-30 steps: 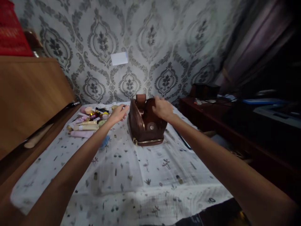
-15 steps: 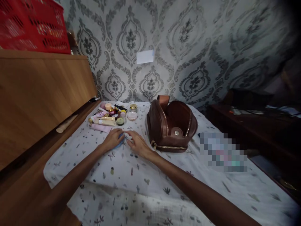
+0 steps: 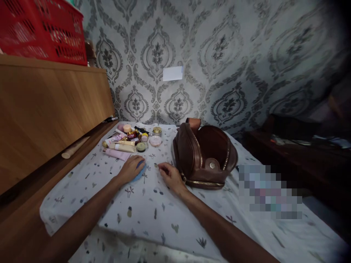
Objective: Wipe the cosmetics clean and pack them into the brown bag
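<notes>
My left hand rests over a flat blue piece, perhaps a cloth or pad, with its fingers closed on the edge; part of it is hidden under the palm. My right hand is just above or on the sheet, left of the brown bag's front corner. Its fingers are loosely curled in, with nothing visible in them. The brown leather bag stands unzipped, its top gaping. Behind my left hand lies a cluster of cosmetics: a pink tube, a cream tube, a green-lidded jar and a round compact.
A patterned white sheet covers the surface. At left stands a wooden cabinet with a red basket on top. A tan stick-like object lies on the ledge. Right of the bag is a blurred-out item.
My right hand has drawn away from the left toward the right, its fingers curling in. My left hand stays on the blue piece, more of which now shows. The view has shifted slightly.
</notes>
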The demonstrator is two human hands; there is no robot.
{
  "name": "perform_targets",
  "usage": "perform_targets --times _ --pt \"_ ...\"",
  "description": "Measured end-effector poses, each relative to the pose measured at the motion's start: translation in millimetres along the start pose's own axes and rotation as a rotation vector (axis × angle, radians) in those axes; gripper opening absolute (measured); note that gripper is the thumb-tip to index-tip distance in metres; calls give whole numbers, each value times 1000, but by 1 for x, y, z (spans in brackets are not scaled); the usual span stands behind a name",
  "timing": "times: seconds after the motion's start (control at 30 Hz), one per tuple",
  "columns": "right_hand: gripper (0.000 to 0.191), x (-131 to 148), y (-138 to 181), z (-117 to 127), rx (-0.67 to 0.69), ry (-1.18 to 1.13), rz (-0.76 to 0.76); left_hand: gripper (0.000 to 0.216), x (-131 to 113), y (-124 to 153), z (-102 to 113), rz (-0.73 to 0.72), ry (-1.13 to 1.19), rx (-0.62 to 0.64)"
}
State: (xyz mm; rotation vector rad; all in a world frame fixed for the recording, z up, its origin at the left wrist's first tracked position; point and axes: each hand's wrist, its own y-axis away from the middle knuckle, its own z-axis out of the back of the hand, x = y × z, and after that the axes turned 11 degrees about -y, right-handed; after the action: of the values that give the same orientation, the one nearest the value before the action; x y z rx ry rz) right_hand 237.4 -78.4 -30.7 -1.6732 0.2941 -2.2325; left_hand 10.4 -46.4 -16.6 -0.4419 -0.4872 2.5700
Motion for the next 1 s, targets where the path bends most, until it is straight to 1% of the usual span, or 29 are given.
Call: perform_targets --times 0.1,0.2,0.27,0.4,0.5,0.6,0.67,0.73,0.87,0.93,1.0 --pt "22 1 0 -1 -2 17 5 32 0 0 -2 49 54 -38" --pt "22 1 0 1 -4 10 14 29 11 -13 3 106 64 -131" --pt "22 1 1 1 -1 12 18 26 25 -31 12 149 -14 -196" --pt "21 3 2 1 5 14 19 25 55 -76 31 222 -122 -241" --pt "21 5 2 1 6 6 20 28 59 -106 31 217 -189 -225" --pt "21 5 3 -1 1 2 28 30 45 -134 14 134 -232 -154" --pt "21 4 4 -2 0 -2 38 33 31 -156 -3 88 -252 -97" --pt "21 2 4 -2 -1 -11 47 38 20 -180 -20 80 -268 -50" --pt "21 3 5 -3 -12 -19 29 46 5 -223 -46 165 -287 35" --pt "21 5 5 -3 -14 -15 12 52 1 -237 -55 223 -287 74" --pt "22 8 5 -3 -10 -12 -2 55 -2 -246 -62 263 -280 114"
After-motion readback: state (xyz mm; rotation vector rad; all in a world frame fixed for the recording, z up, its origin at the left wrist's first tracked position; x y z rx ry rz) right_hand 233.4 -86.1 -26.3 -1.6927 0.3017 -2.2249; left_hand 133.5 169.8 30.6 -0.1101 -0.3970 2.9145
